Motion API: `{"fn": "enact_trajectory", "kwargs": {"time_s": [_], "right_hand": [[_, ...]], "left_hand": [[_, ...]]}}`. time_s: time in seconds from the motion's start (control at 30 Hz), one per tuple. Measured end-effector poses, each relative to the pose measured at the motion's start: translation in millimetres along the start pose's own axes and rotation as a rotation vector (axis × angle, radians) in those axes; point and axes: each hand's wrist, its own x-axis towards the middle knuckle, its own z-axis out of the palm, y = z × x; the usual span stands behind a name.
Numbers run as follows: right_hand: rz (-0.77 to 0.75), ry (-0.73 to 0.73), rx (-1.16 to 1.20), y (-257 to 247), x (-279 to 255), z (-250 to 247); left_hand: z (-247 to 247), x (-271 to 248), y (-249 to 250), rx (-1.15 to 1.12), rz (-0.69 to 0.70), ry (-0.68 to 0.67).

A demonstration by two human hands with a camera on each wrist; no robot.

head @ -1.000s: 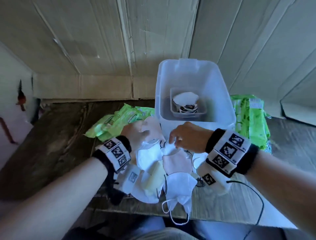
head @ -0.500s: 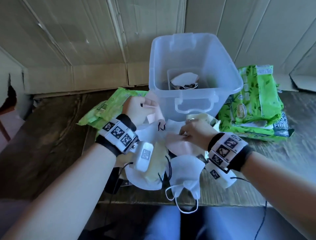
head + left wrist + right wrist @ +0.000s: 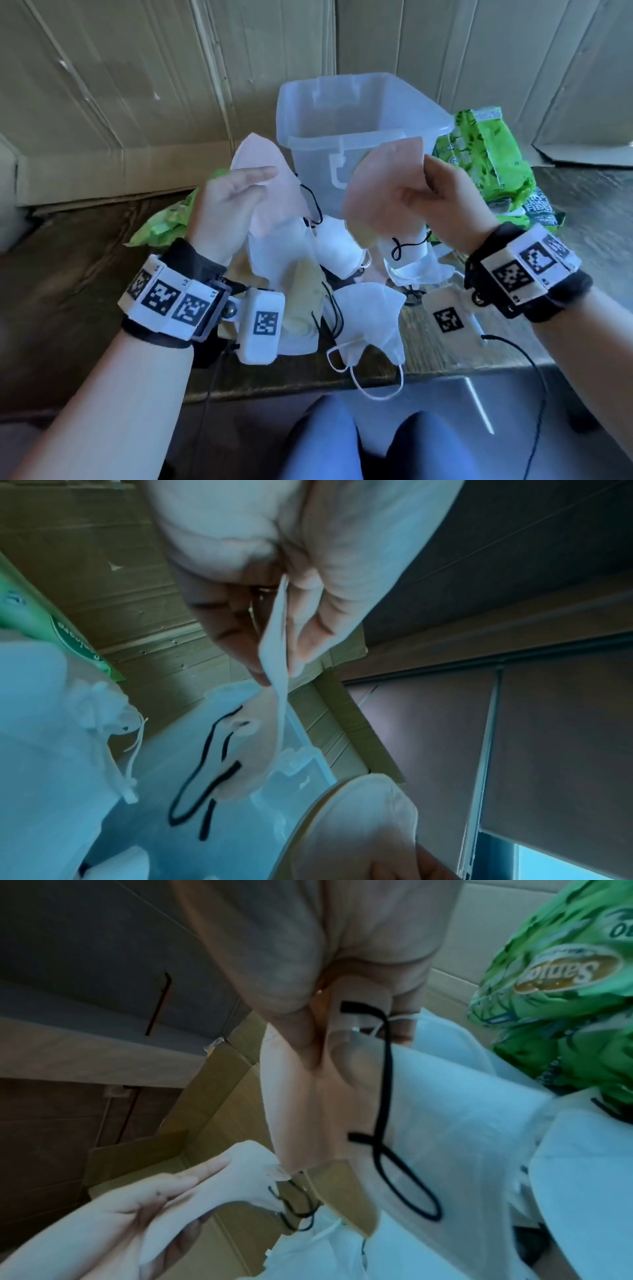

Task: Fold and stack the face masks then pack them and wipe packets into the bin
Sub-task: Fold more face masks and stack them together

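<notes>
While each hand lifts a mask clear of the pile (image 3: 342,308) — likely to pair them for stacking — left hand (image 3: 229,205) clasps one pink mask (image 3: 270,192), right hand (image 3: 411,202) pinches another (image 3: 390,161); bin (image 3: 359,113) waits just behind.

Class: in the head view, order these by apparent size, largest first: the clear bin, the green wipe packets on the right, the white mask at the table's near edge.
1. clear bin
2. green wipe packets
3. white mask, though it lies nearer the camera, so 2 and 3 are close.
</notes>
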Motion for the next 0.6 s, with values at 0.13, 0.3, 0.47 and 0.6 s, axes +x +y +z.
{"fn": "enact_trajectory", "kwargs": {"time_s": [0.13, 0.3, 0.47, 0.6], "right_hand": [[-0.060, 0.209, 0.055, -20, -11, 6], [-0.284, 0.279, 0.001, -51, -31, 26], [-0.480, -0.125, -0.107, -45, -57, 42], [-0.411, -0.293, -0.003, -37, -57, 35]], "left_hand": [[-3, -21, 4, -0.113, -0.008, 0.005], [16, -38, 5, -0.342, -0.226, -0.211], [30, -42, 10, -0.667, -0.420, -0.254], [39, -45, 2, -0.440, -0.388, -0.157]]}}
